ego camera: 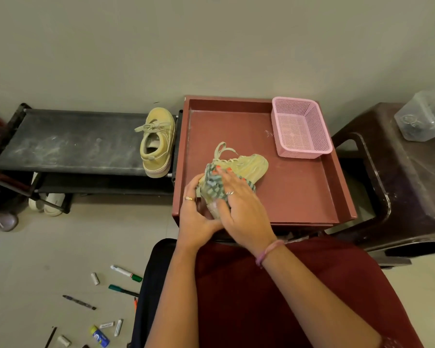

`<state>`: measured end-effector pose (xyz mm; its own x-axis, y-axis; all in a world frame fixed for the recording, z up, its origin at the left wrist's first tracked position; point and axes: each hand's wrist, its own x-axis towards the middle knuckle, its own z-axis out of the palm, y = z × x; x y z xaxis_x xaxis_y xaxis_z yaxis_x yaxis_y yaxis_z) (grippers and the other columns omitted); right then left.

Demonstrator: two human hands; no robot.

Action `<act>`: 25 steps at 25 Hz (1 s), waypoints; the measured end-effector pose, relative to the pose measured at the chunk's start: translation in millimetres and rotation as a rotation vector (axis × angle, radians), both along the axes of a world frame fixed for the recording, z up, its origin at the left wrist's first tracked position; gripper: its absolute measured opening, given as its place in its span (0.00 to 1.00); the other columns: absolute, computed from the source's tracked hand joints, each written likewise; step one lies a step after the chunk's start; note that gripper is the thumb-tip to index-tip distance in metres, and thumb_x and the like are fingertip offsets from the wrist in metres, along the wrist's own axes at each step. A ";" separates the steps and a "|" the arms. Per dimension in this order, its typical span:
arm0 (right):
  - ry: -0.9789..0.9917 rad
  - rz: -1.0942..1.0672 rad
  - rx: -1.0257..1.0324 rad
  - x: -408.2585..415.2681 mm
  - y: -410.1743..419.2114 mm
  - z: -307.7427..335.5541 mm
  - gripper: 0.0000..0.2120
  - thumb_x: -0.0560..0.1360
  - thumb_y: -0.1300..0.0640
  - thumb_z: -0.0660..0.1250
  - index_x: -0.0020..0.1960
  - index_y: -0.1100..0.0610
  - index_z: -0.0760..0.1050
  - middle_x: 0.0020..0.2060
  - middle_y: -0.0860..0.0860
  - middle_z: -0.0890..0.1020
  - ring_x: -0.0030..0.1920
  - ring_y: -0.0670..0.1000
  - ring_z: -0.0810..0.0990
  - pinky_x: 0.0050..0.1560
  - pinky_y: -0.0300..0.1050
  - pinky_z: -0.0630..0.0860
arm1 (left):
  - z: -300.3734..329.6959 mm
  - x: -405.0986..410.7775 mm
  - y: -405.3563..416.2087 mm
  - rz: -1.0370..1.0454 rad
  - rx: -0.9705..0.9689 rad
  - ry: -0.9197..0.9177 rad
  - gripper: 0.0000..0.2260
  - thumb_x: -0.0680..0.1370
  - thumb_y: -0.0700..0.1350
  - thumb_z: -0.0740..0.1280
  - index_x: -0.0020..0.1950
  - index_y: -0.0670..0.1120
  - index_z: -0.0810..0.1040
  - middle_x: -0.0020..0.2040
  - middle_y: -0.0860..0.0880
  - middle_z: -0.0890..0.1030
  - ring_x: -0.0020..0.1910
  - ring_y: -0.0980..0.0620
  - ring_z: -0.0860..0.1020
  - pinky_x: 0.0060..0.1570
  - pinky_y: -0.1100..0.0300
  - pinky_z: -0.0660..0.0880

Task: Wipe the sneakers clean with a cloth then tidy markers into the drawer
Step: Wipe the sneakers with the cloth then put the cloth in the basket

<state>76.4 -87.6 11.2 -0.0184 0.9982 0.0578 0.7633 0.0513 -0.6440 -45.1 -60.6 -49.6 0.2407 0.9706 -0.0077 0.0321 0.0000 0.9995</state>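
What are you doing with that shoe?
A person is wiping a sneaker with a checked cloth. The sneaker lies in an open reddish drawer. The left hand holds its heel end, and the right hand presses the cloth against it. The other sneaker sits on a black shoe rack. A pink basket is in the drawer's corner. The markers are lying on the floor, not yet tidied.

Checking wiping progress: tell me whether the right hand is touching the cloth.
Touching. The head view shows the right hand pressing the checked cloth onto the sneaker.
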 end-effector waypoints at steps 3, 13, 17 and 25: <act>0.083 -0.189 -0.182 18.6 43.9 -1.7 0.13 0.79 0.55 0.54 0.45 0.55 0.76 0.58 0.50 0.76 0.68 0.52 0.69 0.65 0.48 0.66 | 0.9 0.7 -2.2 -0.021 -0.015 -0.021 0.42 0.60 0.32 0.78 0.70 0.50 0.66 0.66 0.41 0.70 0.63 0.46 0.75 0.60 0.53 0.76; 0.042 -0.003 -0.067 0.1 -3.5 -5.4 0.23 0.80 0.55 0.54 0.74 0.57 0.61 0.74 0.48 0.61 0.75 0.42 0.51 0.76 0.44 0.48 | -5.6 -3.5 -1.5 -0.020 -0.087 -0.052 0.44 0.60 0.28 0.78 0.70 0.48 0.65 0.66 0.42 0.73 0.64 0.47 0.76 0.59 0.54 0.76; -0.080 -0.101 -0.106 3.8 37.2 -1.6 0.15 0.79 0.57 0.54 0.54 0.61 0.77 0.63 0.55 0.75 0.68 0.52 0.67 0.72 0.50 0.59 | -6.6 -2.2 -1.7 0.003 -0.101 -0.057 0.43 0.59 0.30 0.77 0.70 0.50 0.65 0.64 0.39 0.73 0.61 0.41 0.77 0.58 0.43 0.77; -0.062 -0.063 -0.161 -4.9 24.4 3.6 0.20 0.80 0.53 0.52 0.66 0.61 0.71 0.73 0.52 0.64 0.75 0.49 0.53 0.76 0.50 0.48 | -4.8 -1.9 -3.9 0.015 -0.090 -0.058 0.44 0.60 0.28 0.78 0.70 0.49 0.64 0.64 0.41 0.73 0.60 0.46 0.78 0.56 0.56 0.77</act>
